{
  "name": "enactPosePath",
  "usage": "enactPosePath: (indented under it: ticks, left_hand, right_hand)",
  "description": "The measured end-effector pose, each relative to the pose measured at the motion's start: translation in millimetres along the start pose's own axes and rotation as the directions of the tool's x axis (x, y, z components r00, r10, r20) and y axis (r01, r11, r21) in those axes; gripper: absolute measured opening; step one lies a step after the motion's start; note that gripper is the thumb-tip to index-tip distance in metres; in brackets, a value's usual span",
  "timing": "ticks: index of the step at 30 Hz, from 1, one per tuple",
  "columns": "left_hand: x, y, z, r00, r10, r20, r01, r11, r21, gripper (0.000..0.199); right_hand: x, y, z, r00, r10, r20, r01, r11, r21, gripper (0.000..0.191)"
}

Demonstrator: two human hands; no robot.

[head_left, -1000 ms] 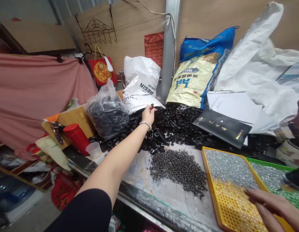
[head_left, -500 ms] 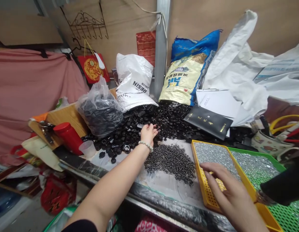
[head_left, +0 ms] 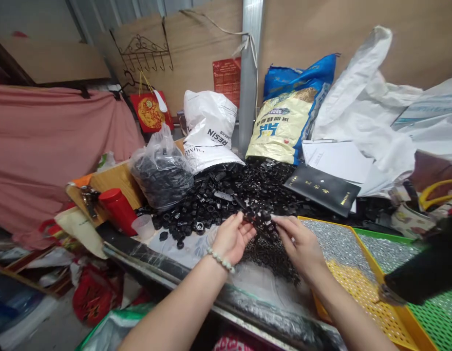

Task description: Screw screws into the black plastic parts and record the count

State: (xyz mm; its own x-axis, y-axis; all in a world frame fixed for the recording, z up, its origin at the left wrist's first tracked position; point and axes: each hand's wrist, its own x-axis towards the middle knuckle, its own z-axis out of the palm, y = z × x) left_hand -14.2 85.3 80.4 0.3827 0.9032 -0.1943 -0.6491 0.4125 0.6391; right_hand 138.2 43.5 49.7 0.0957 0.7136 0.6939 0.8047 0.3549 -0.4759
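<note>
My left hand [head_left: 235,240], with a beaded bracelet at the wrist, is turned palm up with curled fingers. Small black plastic parts [head_left: 260,220] show at its fingertips, blurred by motion. Facing it from the right, my right hand [head_left: 299,242] brings thumb and fingers together beside these parts; what is in its pinch is too small to make out. Beneath both hands lies a heap of small dark metal-looking pieces [head_left: 266,256], partly hidden. Behind them spreads a large pile of black plastic parts [head_left: 211,195].
On the right stand a yellow tray [head_left: 370,253] and a green tray [head_left: 428,312], both holding small silvery pieces. A black folder [head_left: 323,189] lies behind. At left are a clear bag of black parts [head_left: 162,178], a red canister [head_left: 117,210] and a small plastic cup [head_left: 143,227].
My left hand has come back from the black pile toward me, with black parts at its fingers. My right hand has moved left from the yellow tray to meet it. The view has shifted slightly.
</note>
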Motion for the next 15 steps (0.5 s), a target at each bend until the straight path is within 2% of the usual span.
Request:
enactPosePath:
  ticks: [4, 5, 7, 10, 12, 14, 15]
  left_hand:
    - [-13.1, -10.1, -15.3, 0.995, -0.095, -0.029, 0.095, 0.996, 0.002, 0.009]
    - [-15.5, -13.0, -17.6, 0.995, -0.094, -0.038, 0.094, 0.996, 0.004, 0.007]
    - [-19.6, -18.0, -20.5, 0.995, -0.078, -0.056, 0.079, 0.997, 0.012, 0.008]
    - [-25.8, -22.3, -23.1, 0.995, -0.074, -0.062, 0.076, 0.996, 0.036, 0.013]
    - [-30.0, -22.8, -25.6, 0.995, -0.081, -0.053, 0.084, 0.995, 0.061, 0.019]
    - [-33.4, -22.0, -29.5, 0.996, -0.071, -0.052, 0.075, 0.994, 0.083, 0.025]
    - [-34.6, -21.7, -31.8, 0.996, -0.059, -0.059, 0.065, 0.993, 0.095, 0.027]
  right_hand:
    - [-10.9, -13.8, -15.5, 0.983, -0.098, -0.154, 0.06, 0.97, -0.237, 0.029]
    - [-5.0, -15.8, -16.4, 0.981, -0.085, -0.175, 0.039, 0.967, -0.25, 0.029]
    - [19.6, -18.2, -13.1, 0.981, 0.029, -0.19, -0.064, 0.981, -0.181, 0.029]
    - [75.7, -18.8, -0.7, 0.966, 0.22, -0.133, -0.229, 0.972, -0.056, 0.029]
    - [105.4, -19.0, 4.5, 0.963, 0.264, -0.053, -0.265, 0.964, -0.003, 0.049]
    - [110.5, -21.0, 3.0, 0.967, 0.253, 0.024, -0.253, 0.966, 0.046, 0.067]
    - [101.5, -22.7, -0.1, 0.971, 0.23, 0.065, -0.234, 0.97, 0.067, 0.067]
